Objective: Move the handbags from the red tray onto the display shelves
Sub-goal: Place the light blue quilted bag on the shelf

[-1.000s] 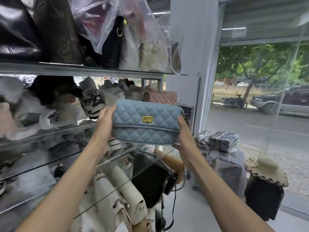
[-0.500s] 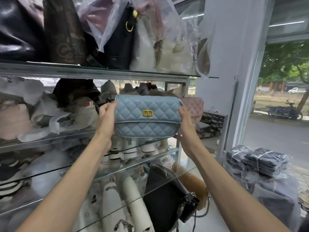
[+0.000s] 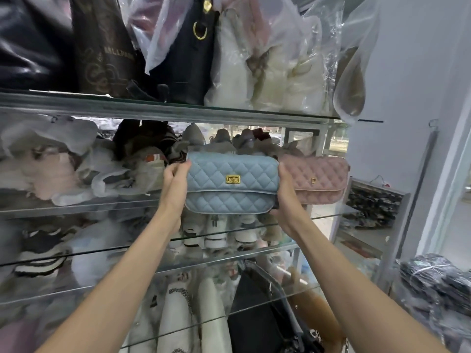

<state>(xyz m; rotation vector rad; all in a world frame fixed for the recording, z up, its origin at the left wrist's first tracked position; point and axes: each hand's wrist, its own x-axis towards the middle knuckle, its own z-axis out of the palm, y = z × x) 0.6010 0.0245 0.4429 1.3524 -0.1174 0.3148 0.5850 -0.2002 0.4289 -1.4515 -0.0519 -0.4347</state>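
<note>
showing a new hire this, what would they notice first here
The blue bag, mid-frame, gripped at its ends by the left hand and right hand. Just right of it, a matching pink bag stands on a glass shelf. Above, plastic-wrapped bags crowd the top shelf.

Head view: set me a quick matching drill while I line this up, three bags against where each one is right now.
Things:
1. blue quilted handbag
2. pink quilted handbag
3. black bag with a gold ring

Places:
a. on the top shelf, highest of the three
b. on the glass shelf, partly behind the right hand
c. gripped at its two ends, left hand on one and right hand on the other

Pairs: 1-c, 2-b, 3-a.
</note>
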